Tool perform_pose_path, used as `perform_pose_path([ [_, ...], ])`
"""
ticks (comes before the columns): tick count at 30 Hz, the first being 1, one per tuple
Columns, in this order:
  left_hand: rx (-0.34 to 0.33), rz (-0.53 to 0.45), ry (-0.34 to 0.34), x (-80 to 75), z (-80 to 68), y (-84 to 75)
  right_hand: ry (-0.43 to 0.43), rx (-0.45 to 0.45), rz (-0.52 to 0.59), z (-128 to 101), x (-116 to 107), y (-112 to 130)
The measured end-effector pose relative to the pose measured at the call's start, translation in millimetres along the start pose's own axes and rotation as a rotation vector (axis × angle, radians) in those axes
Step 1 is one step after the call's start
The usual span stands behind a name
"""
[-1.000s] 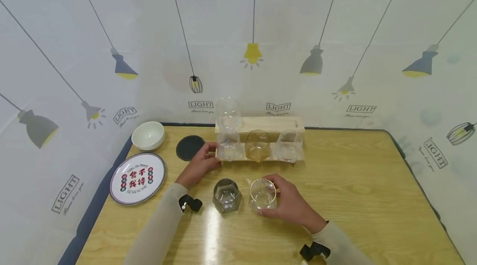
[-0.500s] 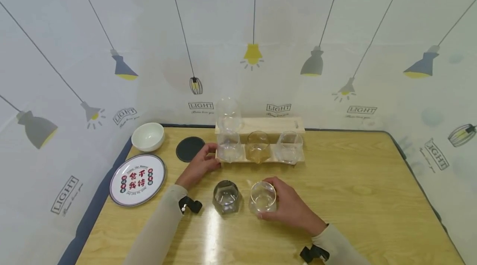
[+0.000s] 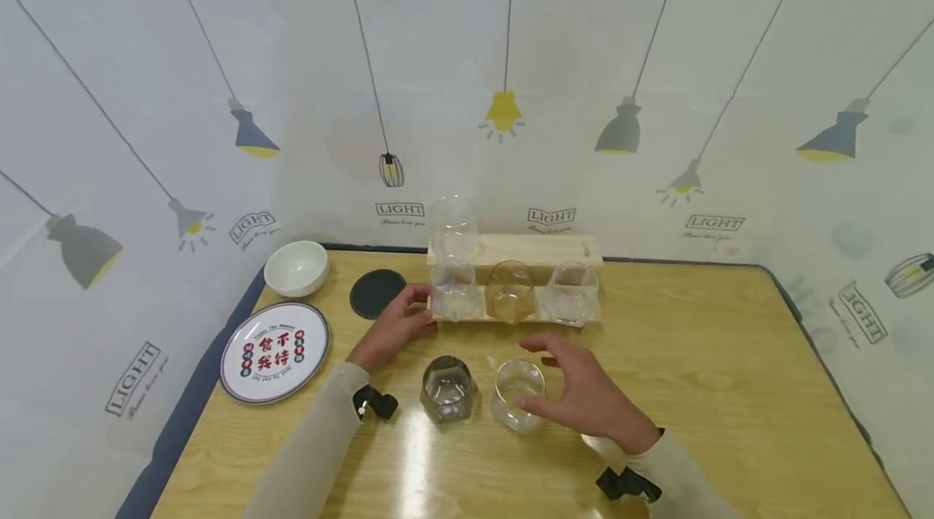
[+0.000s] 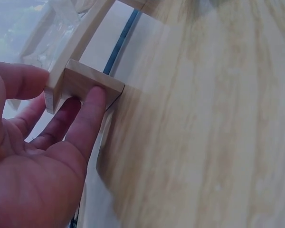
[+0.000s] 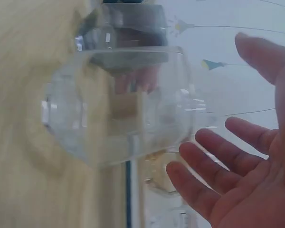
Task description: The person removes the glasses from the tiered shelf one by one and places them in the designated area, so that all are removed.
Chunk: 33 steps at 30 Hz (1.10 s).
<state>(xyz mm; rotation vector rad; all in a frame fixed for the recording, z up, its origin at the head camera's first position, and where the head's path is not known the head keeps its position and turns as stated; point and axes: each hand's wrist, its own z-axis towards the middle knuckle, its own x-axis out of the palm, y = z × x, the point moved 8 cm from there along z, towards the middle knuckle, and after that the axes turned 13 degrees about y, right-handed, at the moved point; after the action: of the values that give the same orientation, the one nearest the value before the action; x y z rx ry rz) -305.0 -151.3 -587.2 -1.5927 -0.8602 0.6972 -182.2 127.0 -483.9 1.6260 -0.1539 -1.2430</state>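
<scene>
A two-step wooden rack (image 3: 503,249) stands at the back of the table. Its upper step bears a clear glass (image 3: 454,229); on the lower are a clear glass (image 3: 454,292), an amber glass (image 3: 511,296) and another clear one (image 3: 571,296). My left hand (image 3: 397,328) grips the rack's left end, thumb on the board edge and fingers against the wooden leg (image 4: 92,80). Upright on the table, a clear glass (image 5: 123,109) stands beside a smoky grey glass (image 3: 447,389). My right hand (image 3: 587,393) is at the clear glass's right side, fingers spread and apart from it.
At the left lie a white plate (image 3: 274,353) with red lettering and a dark round coaster (image 3: 377,293). A white bowl (image 3: 296,268) sits behind the plate. A lamp-printed backdrop (image 3: 438,57) encloses the table (image 3: 700,389).
My right hand has let go of the clear glass and its fingers have spread away from it. The left hand stays at the rack's end. The head view has shifted slightly.
</scene>
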Motion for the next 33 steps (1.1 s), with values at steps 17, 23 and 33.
perform_pose_path([
  [17,0.010,0.061,0.005,4.8,-4.0,-4.4,-0.207,-0.147,0.049,78,-67,49],
  [23,0.009,0.079,0.002,6.3,-3.1,-6.3,-0.219,-0.036,0.079,121,-74,45],
  [33,0.014,0.078,0.017,6.5,-4.0,-8.6,-0.207,0.178,0.041,180,-76,31],
])
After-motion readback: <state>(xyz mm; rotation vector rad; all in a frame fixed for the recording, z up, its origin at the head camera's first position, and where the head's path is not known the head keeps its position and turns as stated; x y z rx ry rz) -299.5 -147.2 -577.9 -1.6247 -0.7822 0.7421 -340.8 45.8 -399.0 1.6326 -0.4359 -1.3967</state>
